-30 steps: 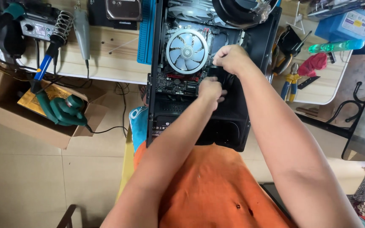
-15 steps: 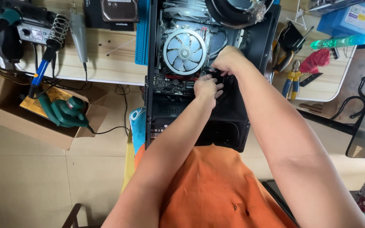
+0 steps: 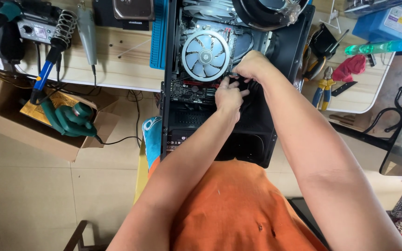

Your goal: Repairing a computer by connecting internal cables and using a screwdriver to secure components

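Since the earlier frames the hands have barely shifted inside the open computer case (image 3: pixel 261 148); the left hand (image 3: pixel 229 97) has crept a little closer to the right hand (image 3: pixel 252 67), and both now meet just right of the cooler fan (image 3: pixel 205 56).

The left hand's fingers are curled, their tips pressed together on a black cable (image 3: pixel 246 90) that runs down into the dark lower part of the case; the cable sits between the two hands, beside the motherboard (image 3: pixel 191 90). The right hand arches over from above, knuckles up, its fingers folded down toward the same spot; whether its grip is closed on the cable cannot be told, since the fingertips are hidden.

The case lies on its side, partly on the wooden table (image 3: pixel 117 69) and overhanging its edge. On the table, right of the case, lie pliers with blue and yellow handles (image 3: pixel 322 90) and a red cloth (image 3: pixel 350 67). To the left stands a soldering iron holder (image 3: pixel 61 30). On the floor, a cardboard box (image 3: pixel 5 121) holds a green power tool (image 3: pixel 68 118).
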